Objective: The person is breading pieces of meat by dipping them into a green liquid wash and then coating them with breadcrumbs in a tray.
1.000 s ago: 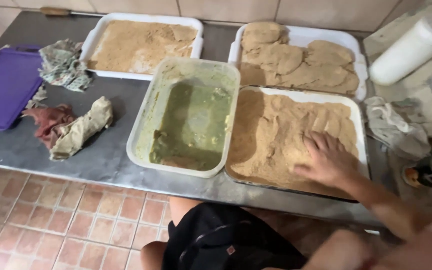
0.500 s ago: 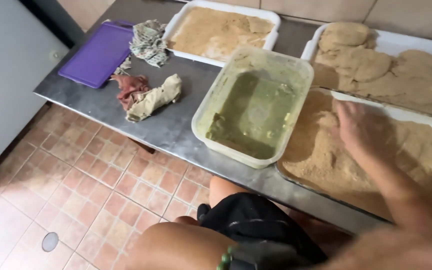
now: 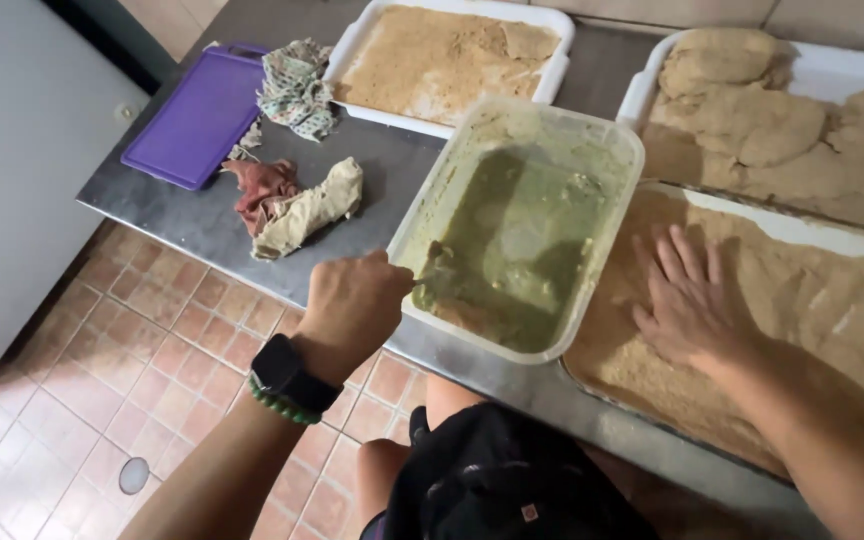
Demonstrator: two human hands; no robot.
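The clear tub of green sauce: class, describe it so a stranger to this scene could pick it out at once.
On the steel counter, find the trays of tan breadcrumbs. The clear plastic tub sits at the front edge among them, the left hand at its near corner. It alone is see-through and holds thick green sauce, not dry crumbs.

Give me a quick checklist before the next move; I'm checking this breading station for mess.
1. Left hand over the near edge of the tub of green batter, seeming to grip something in it: ok.
2. What it grips: cannot tell.
3. Right hand flat on crumbs in the near tray: ok.
4. Tub fully on the steel table: ok.
5. Breaded pieces inside the far tray: ok.
6. Rags apart from the food: ok.
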